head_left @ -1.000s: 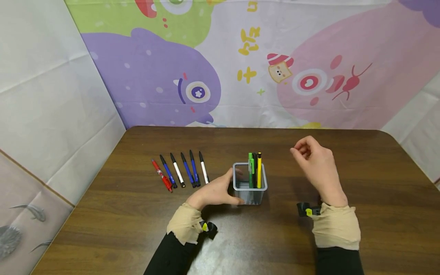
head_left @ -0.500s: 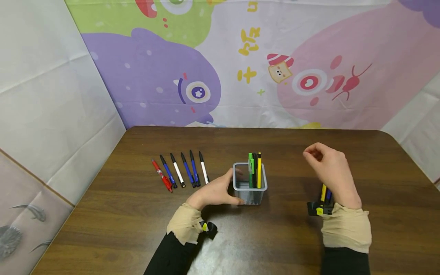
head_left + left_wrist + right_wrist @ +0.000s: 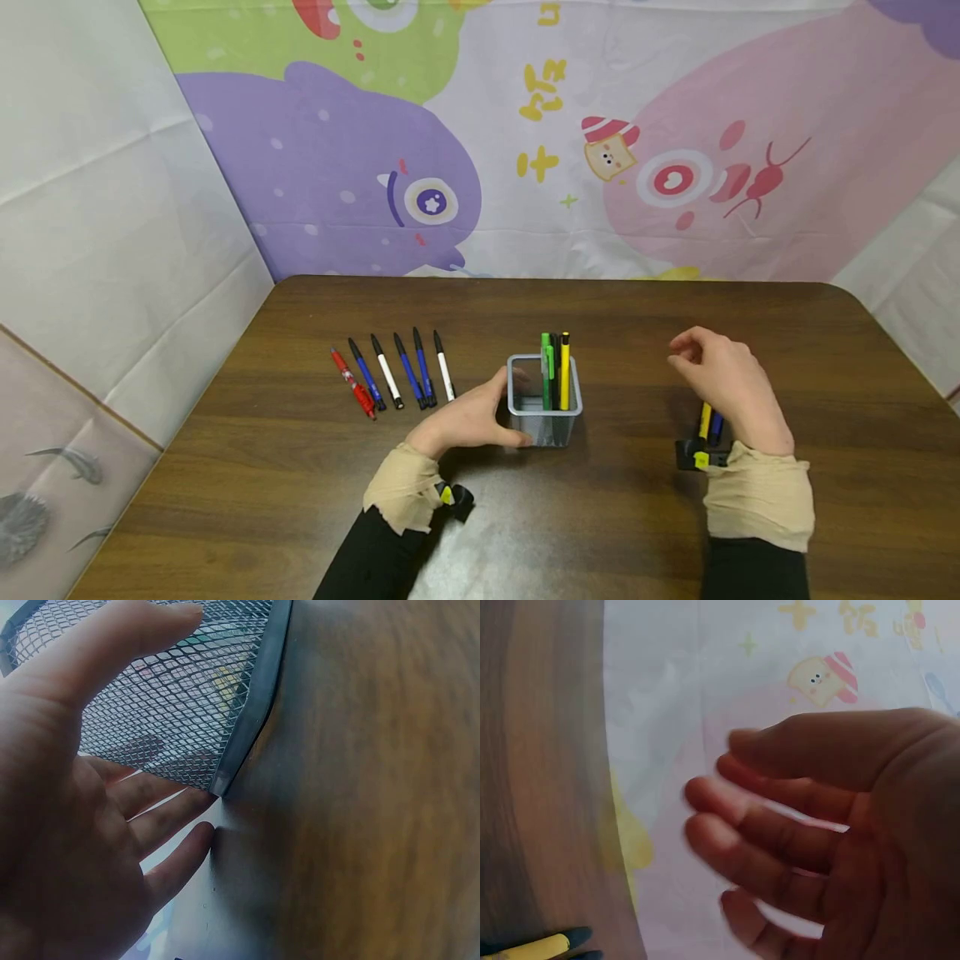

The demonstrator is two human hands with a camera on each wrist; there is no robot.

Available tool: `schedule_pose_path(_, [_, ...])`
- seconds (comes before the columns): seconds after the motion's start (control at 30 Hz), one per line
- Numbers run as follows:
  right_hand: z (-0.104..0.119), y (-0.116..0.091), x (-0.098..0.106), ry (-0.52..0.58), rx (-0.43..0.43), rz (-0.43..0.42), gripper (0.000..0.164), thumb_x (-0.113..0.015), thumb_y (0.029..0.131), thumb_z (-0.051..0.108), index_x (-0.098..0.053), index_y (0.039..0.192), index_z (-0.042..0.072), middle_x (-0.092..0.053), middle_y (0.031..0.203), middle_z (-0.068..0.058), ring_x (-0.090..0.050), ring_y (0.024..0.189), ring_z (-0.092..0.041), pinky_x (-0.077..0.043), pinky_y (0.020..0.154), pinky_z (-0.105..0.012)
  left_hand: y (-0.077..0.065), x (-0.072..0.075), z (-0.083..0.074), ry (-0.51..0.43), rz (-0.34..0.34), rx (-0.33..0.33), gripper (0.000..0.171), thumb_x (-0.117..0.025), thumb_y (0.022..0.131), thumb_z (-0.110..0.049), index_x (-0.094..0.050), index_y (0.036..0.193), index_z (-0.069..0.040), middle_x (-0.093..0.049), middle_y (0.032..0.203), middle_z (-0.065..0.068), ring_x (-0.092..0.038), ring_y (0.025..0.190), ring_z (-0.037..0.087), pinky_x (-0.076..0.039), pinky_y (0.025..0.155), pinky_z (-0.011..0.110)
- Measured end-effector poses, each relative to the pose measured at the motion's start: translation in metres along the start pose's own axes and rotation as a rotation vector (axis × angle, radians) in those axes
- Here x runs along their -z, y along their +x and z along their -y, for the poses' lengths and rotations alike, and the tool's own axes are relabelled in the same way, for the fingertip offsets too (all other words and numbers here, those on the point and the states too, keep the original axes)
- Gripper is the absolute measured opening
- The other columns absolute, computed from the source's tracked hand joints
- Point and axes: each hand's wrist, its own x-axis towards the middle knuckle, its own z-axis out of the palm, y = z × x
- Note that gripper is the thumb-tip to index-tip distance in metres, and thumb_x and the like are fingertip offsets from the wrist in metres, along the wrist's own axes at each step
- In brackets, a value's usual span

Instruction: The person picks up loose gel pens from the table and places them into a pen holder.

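in the head view, a wire pen cup (image 3: 536, 412) stands upright near the middle of the bench (image 3: 600, 517), with a green pen (image 3: 546, 371), a dark pen (image 3: 556, 375) and a yellow pen (image 3: 566, 371) upright on its right side. the left hand (image 3: 468, 417) wraps its left side, thumb along the near wall and fingers reaching behind. the right hand (image 3: 731, 379) hangs over the bench to the right, fingers loosely curved, pinching nothing that shows. under its wrist lie a loose yellow pen (image 3: 705, 421) and a loose blue pen (image 3: 717, 428), side by side, near ends hidden. to the left of the cup lies a row of pens: one red pen (image 3: 352, 383), with blue and white ones beside it.

in the left wrist view, the thumb crosses the mesh and the other fingers spread apart behind it; the little finger sits clear of the mesh by the bottom corner. how firmly they press, i cannot tell.

in the right wrist view, the fingers are bent and slightly apart, with only air between thumb and fingertips; the loose yellow pen shows at the lower left edge.

the relation that seems to matter: the loose pair lies on the person's side of the right fingers, long axes running away from the body, much nearer that hand than the left; the cup is well off to its left.
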Motion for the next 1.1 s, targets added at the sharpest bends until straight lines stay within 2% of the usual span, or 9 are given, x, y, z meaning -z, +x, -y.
schedule_pose_path(0.27, [-0.005,-0.001,0.001,-0.028,-0.081,0.122,0.04,-0.056,0.087,0.026,-0.052,0.113,-0.003,-0.058,0.095,-0.016,-0.056,0.073,-0.024,-0.043,0.06,-0.036,0.0,0.0,0.001,-0.012,0.008,-0.004,0.075,-0.076,0.07,-0.028,-0.031,0.129,-0.022,-0.053,0.119,-0.002,-0.052,0.102,0.01,-0.039,0.088,0.029])
schedule_pose_path(0.6, [-0.012,-0.003,0.003,-0.054,-0.249,0.231,0.05,-0.057,0.085,0.035,-0.049,0.114,-0.004,-0.056,0.106,-0.024,-0.056,0.085,-0.035,-0.041,0.063,-0.045,0.0,0.001,0.0,-0.008,0.012,0.008,0.075,-0.076,0.07,-0.029,-0.03,0.13,-0.022,-0.052,0.12,-0.002,-0.051,0.103,0.01,-0.039,0.088,0.029])
schedule_pose_path(0.9, [-0.018,-0.004,0.003,-0.044,-0.344,0.229,0.052,-0.057,0.087,0.034,-0.046,0.118,-0.005,-0.052,0.112,-0.029,-0.053,0.091,-0.042,-0.039,0.067,-0.052,-0.001,0.001,0.0,-0.013,0.015,0.012,0.075,-0.076,0.071,-0.03,-0.03,0.13,-0.022,-0.052,0.119,-0.001,-0.051,0.103,0.011,-0.039,0.089,0.03])
schedule_pose_path(0.97, [-0.019,-0.004,0.003,-0.035,-0.362,0.235,0.048,-0.057,0.086,0.033,-0.049,0.114,-0.006,-0.054,0.108,-0.027,-0.053,0.089,-0.041,-0.039,0.067,-0.052,-0.001,0.001,0.0,-0.01,0.014,0.013,0.075,-0.076,0.071,-0.03,-0.03,0.13,-0.022,-0.052,0.12,-0.001,-0.051,0.103,0.011,-0.039,0.089,0.03])
schedule_pose_path(1.1, [-0.02,-0.006,0.004,-0.01,-0.405,0.277,0.034,-0.057,0.086,0.03,-0.059,0.098,-0.003,-0.057,0.09,-0.019,-0.055,0.08,-0.036,-0.041,0.062,-0.047,-0.001,0.0,0.0,-0.006,0.013,0.012,0.075,-0.076,0.071,-0.03,-0.03,0.13,-0.022,-0.051,0.121,-0.001,-0.051,0.104,0.011,-0.039,0.09,0.03])
